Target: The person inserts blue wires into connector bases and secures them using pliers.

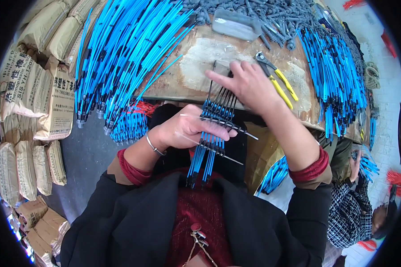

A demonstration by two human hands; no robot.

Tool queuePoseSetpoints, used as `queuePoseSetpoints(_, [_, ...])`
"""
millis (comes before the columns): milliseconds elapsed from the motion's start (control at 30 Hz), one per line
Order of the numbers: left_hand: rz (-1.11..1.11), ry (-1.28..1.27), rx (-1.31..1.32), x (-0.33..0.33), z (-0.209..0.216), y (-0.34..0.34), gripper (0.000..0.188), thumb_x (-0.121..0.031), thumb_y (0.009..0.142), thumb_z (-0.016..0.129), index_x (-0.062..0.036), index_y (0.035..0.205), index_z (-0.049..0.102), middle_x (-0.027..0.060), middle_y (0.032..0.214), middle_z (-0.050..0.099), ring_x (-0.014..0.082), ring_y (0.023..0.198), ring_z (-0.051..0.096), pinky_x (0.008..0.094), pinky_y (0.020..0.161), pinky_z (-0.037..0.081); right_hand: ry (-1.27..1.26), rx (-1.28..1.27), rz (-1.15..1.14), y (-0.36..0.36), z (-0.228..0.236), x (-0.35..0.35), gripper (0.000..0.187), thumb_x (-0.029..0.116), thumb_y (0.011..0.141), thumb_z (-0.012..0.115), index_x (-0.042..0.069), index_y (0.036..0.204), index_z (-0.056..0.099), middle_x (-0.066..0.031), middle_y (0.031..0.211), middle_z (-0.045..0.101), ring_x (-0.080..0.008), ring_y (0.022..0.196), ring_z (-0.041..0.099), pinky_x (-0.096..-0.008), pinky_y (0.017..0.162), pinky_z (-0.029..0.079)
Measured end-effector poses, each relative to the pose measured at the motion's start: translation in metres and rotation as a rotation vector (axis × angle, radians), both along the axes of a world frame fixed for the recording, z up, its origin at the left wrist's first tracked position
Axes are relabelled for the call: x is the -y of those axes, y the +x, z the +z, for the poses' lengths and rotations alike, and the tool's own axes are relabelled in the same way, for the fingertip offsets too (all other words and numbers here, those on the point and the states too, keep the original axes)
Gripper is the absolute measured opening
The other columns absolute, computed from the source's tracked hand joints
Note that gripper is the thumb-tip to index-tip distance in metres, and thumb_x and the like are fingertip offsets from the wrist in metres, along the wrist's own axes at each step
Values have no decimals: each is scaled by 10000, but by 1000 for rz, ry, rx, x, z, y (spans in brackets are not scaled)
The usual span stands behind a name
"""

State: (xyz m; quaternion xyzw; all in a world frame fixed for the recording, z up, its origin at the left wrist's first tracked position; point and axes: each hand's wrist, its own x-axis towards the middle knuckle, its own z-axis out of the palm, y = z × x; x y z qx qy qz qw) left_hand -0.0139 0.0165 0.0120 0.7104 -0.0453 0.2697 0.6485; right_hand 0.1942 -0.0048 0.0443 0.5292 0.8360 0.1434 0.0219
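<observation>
In the head view, a bundle of blue-and-black strips (212, 139) is held just off the near edge of the table (205, 53), in front of the person's body; the left hand (189, 129) is closed around it from the left, the thumb lying across the strips and the other fingers mostly hidden behind; the right hand (249, 82) is at the far, black ends, one finger stretched out to the left and the others bent; whether they pinch a strip I cannot tell.

As for progress, an upper rod (248, 134) and a lower rod (233, 159) already cross the bundle, with strips side by side along both, so that stage looks well advanced; the far ends fan out unevenly, one black end standing apart to the left, so this part seems unfinished; the near blue ends hang free.

Much material lies around: a large left heap of blue strips (124, 49) and a right heap of blue strips (334, 75) flank the work; whether these are finished or waiting I cannot tell; yellow-handled pliers (280, 92) lie on the table to the right, out of both hands; grey fittings (280, 20) lie at the far side, beside a clear tray (236, 24).
</observation>
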Motion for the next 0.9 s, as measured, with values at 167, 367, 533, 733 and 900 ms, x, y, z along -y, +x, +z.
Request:
queuePoseSetpoints(167, [12,114,13,8,5,-3,203,-37,741,653,-73,941,659,89,929,674,248,881,647,331,799,506,56,8,-4,-3,-5,14,450,59,716,533,228,1133,507,-91,951,484,-246,815,514,-351,729,453])
queuePoseSetpoints(367, [-115,7,-222,27,21,-18,248,-69,737,639,-32,982,624,114,982,652,273,891,635,356,784,507,25,-197,-23,-4,10,44,409,35,710,537,183,1091,528,-114,1015,503,-279,870,528,-356,767,458])
queuePoseSetpoints(533, [-84,721,123,68,36,-28,268,-165,783,621,-28,1013,643,100,1056,634,230,946,622,351,846,492,43,-453,135,-13,21,92,337,-16,704,523,112,1015,550,-135,1111,516,-324,999,521,-361,841,449])
queuePoseSetpoints(733, [-51,720,111,130,-8,-68,296,-183,799,599,-40,1058,622,94,1111,610,214,1006,597,367,852,490,-183,-660,260,-60,-44,127,341,-35,690,538,85,1009,543,-131,1122,529,-324,1008,527,-365,851,449])
queuePoseSetpoints(900, [86,570,-16,165,-60,-95,261,-114,794,602,-34,1041,622,104,1108,610,215,988,608,348,853,487,-353,-819,314,-95,-116,147,352,-11,678,569,75,1017,532,-117,1091,545,-316,991,537,-361,853,448])
